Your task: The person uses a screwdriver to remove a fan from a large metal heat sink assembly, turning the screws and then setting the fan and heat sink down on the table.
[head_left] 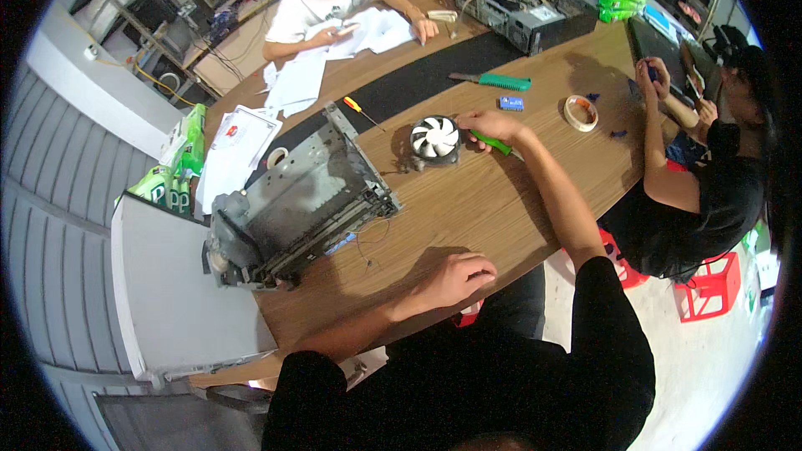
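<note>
My right hand (494, 128) is closed round a green-handled tool (491, 142) whose thin end points toward me; its exact kind is hidden by the fingers. Its fingertips are at the right edge of a round computer fan (435, 139) with white blades and a dark frame, lying on the wooden table. My left hand (455, 281) rests at the table's near edge, fingers loosely curled in, with nothing visible in them. To the left of the fan stands an open metal computer case (309, 192), dusty, with thin wires beside it.
A yellow screwdriver (354, 105), a green utility knife (493, 82), a small blue box (511, 103) and a tape roll (580, 114) lie beyond. A white panel (180, 284) stands at left. Another computer case (530, 12) sits at the back. People sit across and at right.
</note>
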